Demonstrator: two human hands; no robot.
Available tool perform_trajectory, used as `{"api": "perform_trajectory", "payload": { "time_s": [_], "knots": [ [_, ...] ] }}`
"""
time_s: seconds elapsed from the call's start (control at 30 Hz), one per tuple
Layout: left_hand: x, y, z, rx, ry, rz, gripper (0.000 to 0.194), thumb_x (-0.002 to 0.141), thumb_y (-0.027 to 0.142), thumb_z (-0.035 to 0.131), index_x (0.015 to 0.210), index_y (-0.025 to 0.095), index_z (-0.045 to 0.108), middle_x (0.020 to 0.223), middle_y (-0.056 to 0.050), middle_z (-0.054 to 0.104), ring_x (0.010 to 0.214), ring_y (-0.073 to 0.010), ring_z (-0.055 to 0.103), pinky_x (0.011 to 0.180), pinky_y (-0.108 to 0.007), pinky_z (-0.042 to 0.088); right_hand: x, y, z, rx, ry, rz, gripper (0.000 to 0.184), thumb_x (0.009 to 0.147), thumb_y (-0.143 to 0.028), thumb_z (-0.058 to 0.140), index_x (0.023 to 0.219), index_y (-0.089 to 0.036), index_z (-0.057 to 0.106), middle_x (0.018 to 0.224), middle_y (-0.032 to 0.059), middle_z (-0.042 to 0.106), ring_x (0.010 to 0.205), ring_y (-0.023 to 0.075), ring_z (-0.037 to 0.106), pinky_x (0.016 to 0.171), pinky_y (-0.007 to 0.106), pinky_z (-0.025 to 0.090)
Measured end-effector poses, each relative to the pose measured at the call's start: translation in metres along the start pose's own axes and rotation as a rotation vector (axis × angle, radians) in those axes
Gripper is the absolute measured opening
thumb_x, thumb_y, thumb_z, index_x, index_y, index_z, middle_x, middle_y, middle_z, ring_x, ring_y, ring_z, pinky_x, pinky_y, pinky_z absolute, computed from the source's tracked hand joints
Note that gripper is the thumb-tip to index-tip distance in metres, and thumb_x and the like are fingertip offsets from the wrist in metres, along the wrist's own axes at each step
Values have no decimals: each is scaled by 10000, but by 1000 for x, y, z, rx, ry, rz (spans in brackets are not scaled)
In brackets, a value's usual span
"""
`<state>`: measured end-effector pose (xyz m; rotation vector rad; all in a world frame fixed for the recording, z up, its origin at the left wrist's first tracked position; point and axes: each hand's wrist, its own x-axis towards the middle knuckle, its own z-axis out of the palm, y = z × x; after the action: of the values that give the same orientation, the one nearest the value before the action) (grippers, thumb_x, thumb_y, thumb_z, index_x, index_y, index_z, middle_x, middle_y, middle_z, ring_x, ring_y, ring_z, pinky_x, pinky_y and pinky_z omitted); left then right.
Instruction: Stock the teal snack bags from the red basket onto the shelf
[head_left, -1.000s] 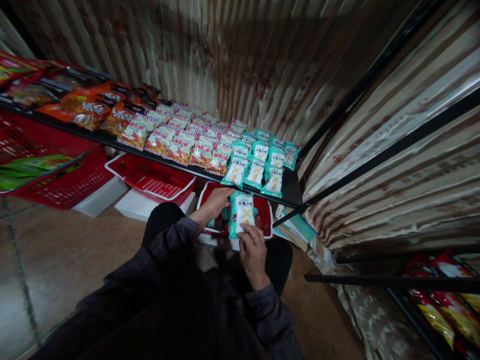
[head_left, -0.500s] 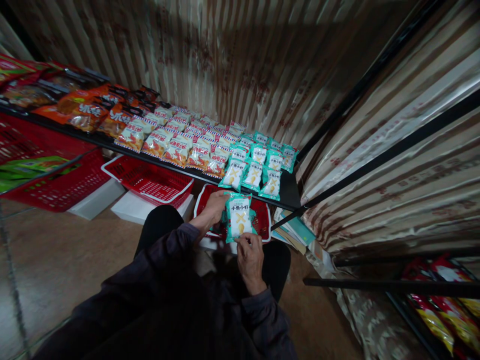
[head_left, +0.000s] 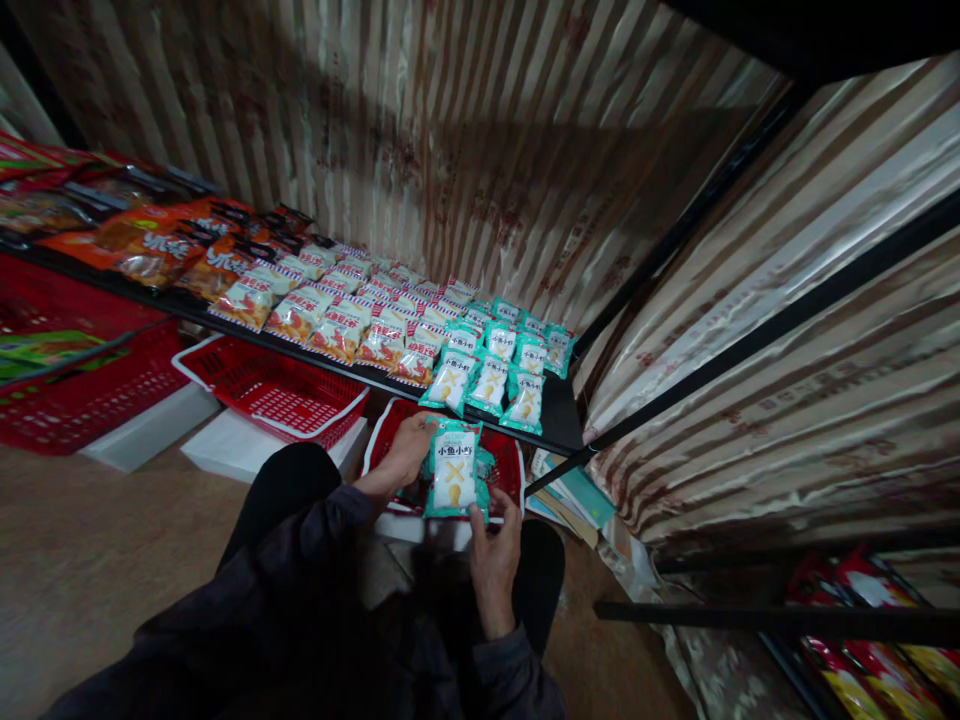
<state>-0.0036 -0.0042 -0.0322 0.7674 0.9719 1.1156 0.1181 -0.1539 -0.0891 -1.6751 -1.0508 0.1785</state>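
Observation:
A teal and white snack bag [head_left: 454, 478] with a yellow X-shaped picture faces up, held over a red basket [head_left: 511, 462]. My left hand [head_left: 406, 452] pinches its upper left corner. At its lower right corner is my right hand [head_left: 496, 558], thumb against the bag's edge and index finger a little apart along the side. More teal bags show partly beneath it in the basket. Just beyond, rows of matching teal bags [head_left: 491, 382] lie on the black shelf [head_left: 559, 425], beside striped white and orange snack bags [head_left: 339, 328].
Orange snack bags [head_left: 154, 245] lie farther left on the shelf. Below stand another red basket [head_left: 281, 395] on a white box and a larger red basket [head_left: 97, 395]. Black metal bars [head_left: 667, 390] slant at right, before a pleated curtain [head_left: 787, 370]. Papers [head_left: 577, 495] lie under the shelf corner.
The view has shifted, so the shelf sits lower in the picture. My left hand keeps its hold on the bag. My right thumb and index finger have spread from a pinch at the bag's lower edge.

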Motion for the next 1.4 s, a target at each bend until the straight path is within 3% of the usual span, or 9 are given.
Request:
{"api": "perform_trajectory", "payload": {
  "time_s": [0.13,0.23,0.43,0.57,0.73,0.83,1.07,1.23,1.4],
  "knots": [
    [1,-1,3,11,18,3,250,588,321,723,738,140,638,633,-1,634,568,-125,568,576,-243,431,7,6,1,225,-167,320,448,738,-465,693,1059,-153,669,982,75,713,851,197,645,729,295,516],
    [3,-1,4,-13,16,-16,239,590,315,725,729,146,630,626,2,630,555,-127,565,581,-250,436,5,5,1,397,-233,446,452,691,-457,727,1035,-164,702,910,40,734,780,182,647,679,278,516],
    [7,-5,6,-11,14,-64,201,593,289,730,708,164,622,596,14,615,560,-131,564,584,-243,430,4,-3,1,594,-212,540,405,627,-423,786,938,-168,737,812,30,735,685,153,630,638,252,501],
    [8,-5,12,-8,-40,-88,178,636,301,709,722,179,612,623,13,621,586,-139,576,582,-235,419,7,4,3,633,-181,579,456,629,-453,789,988,-177,726,836,35,732,689,150,634,644,253,507],
    [2,0,25,38,-126,-135,312,601,400,770,752,187,598,724,-5,668,708,-174,630,674,-262,455,13,16,3,671,-111,632,509,614,-475,807,1016,-180,703,791,21,716,647,143,629,624,251,507],
    [1,0,37,54,-191,-122,386,559,454,798,746,184,595,753,-14,674,746,-184,635,694,-273,468,19,17,-1,718,-94,629,512,632,-460,803,1047,-182,691,845,38,727,696,162,653,661,272,524],
    [14,-2,75,74,-204,-29,403,579,505,783,719,183,585,695,-12,651,736,-188,617,646,-266,460,49,21,-16,680,-38,543,525,670,-460,770,1113,-194,683,982,63,736,886,219,678,772,310,540],
    [30,4,111,66,-229,24,447,579,549,771,740,178,580,670,-5,632,708,-188,603,621,-274,452,85,21,-28,653,-23,460,606,757,-518,680,1274,-216,588,1201,87,671,1037,231,655,833,320,542],
    [50,17,149,119,-242,108,389,610,475,771,641,190,508,577,38,537,578,-122,506,548,-227,385,131,18,-34,605,28,339,767,735,-525,687,1398,-207,467,1318,120,600,1109,246,626,883,352,533]
  ]
}}
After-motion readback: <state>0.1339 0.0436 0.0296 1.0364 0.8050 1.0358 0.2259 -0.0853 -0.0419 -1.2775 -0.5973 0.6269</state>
